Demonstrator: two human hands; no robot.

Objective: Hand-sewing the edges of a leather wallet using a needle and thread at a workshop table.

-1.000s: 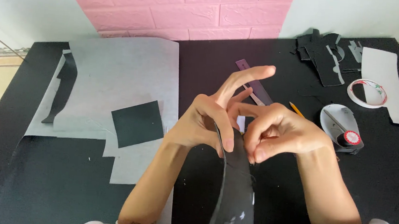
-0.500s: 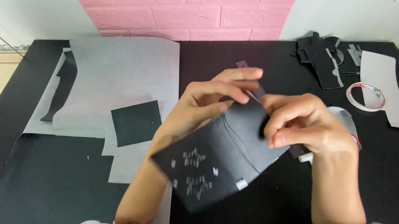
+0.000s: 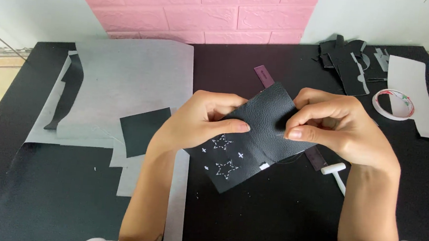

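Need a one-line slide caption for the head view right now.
Both hands, left and right, hold a black leather piece with white stitched stars above a black table.

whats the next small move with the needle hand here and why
Probably draw the right hand away to pull the stitch through: its fingers pinch at the black leather piece, the left hand steadies it, and the white stitched stars look partly sewn.

Bare forearms, light grey sleeves
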